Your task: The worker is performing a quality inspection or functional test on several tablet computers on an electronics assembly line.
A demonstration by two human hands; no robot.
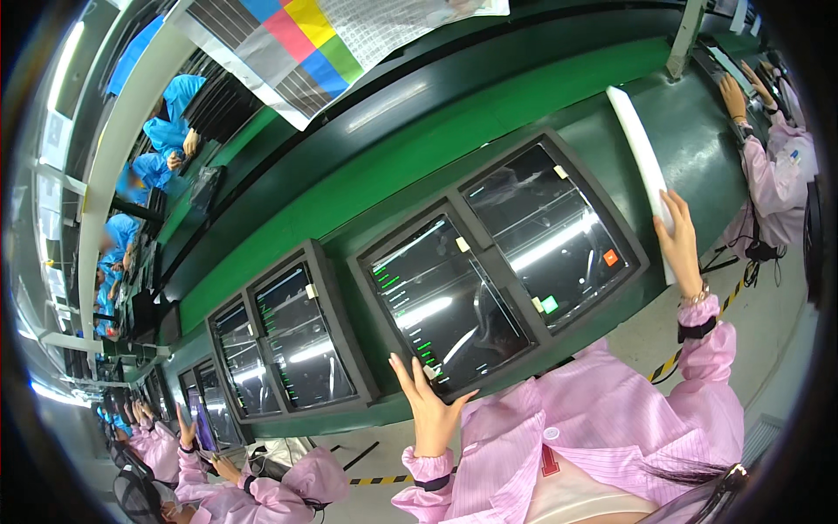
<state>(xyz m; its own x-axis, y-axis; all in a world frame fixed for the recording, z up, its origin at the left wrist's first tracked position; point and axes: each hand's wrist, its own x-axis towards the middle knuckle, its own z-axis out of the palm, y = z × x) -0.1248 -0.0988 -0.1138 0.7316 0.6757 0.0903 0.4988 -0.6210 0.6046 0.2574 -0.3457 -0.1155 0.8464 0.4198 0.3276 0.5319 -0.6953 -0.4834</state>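
Observation:
Two dark display panels lie side by side in a black frame in front of me, the left panel [445, 306] showing lines of green text. The right panel [546, 231] shows a green square and an orange square near its lower edge. My left hand [428, 409] is open, fingers spread, with its fingertips at the lower left corner of the left panel. My right hand [679, 244] lies along a long white strip [642, 153] to the right of the frame, its fingers stretched out over the strip's edge. Small pale tabs sit on the panels' edges.
Another black frame with two panels [301, 336] stands to the left on the green bench [419, 175]. A printed colour chart [323, 44] hangs above. People in pink sleeves work at left and far right [777, 175]; people in blue work across the line.

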